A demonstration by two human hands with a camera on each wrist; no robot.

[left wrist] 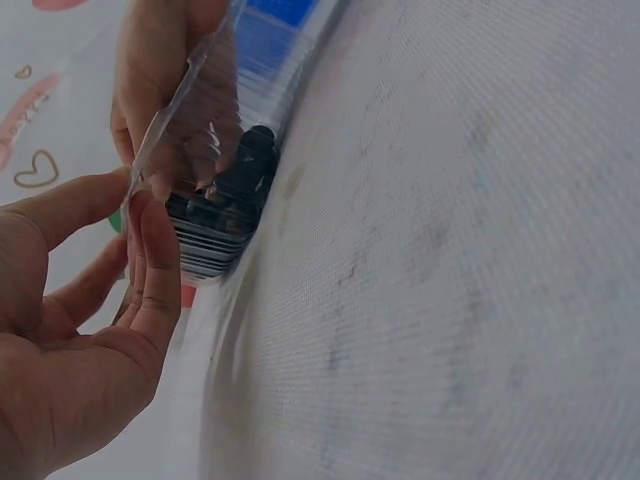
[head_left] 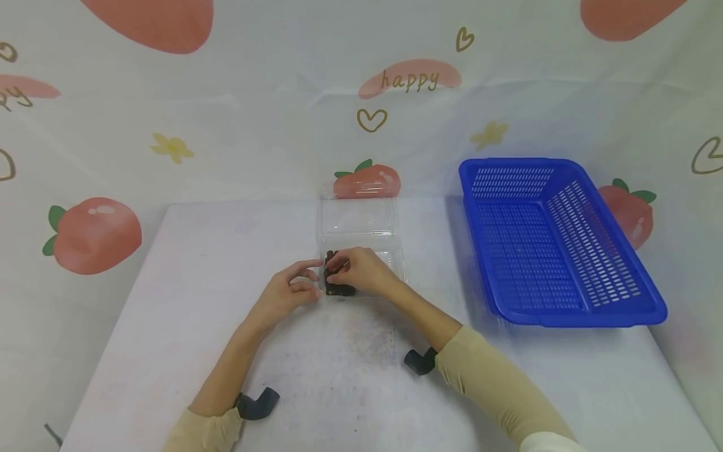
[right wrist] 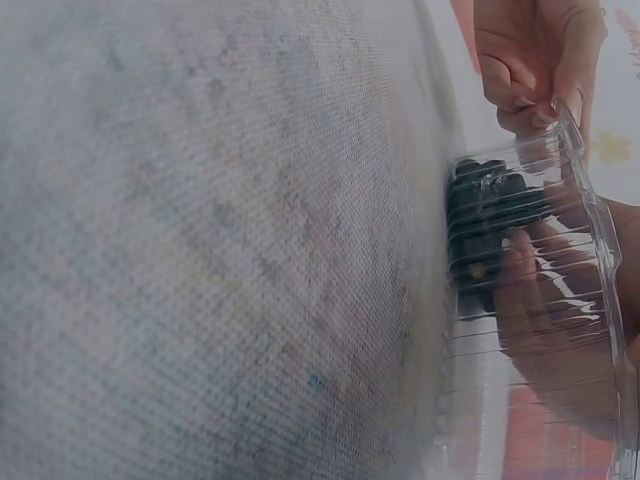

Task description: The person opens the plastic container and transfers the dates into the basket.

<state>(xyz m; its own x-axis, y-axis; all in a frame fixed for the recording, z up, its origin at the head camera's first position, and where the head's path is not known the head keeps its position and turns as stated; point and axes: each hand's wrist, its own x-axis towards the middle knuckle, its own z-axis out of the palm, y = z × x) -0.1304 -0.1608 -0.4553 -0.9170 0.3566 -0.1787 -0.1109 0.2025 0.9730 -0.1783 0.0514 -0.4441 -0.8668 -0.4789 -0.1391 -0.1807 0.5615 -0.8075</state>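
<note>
A clear plastic clamshell box (head_left: 390,254) lies open mid-table, its lid (head_left: 357,216) folded back. Dark lumpy pieces (head_left: 341,289) sit in its near left corner. My left hand (head_left: 289,287) pinches the box's near left rim between thumb and fingers. My right hand (head_left: 361,270) reaches into the box, its fingers curled round one dark piece (head_left: 330,258). In the left wrist view the left hand (left wrist: 90,330) nips the thin rim (left wrist: 172,115), with the dark pieces (left wrist: 240,170) behind it. Through the box wall (right wrist: 590,200), the right wrist view shows the right hand's fingers (right wrist: 560,330) beside the dark pieces (right wrist: 485,220).
A blue slotted basket (head_left: 587,314) stands at the right of the white table (head_left: 186,301), with nothing in it. A backdrop printed with peaches hangs behind. Black camera straps (head_left: 257,405) sit on both wrists.
</note>
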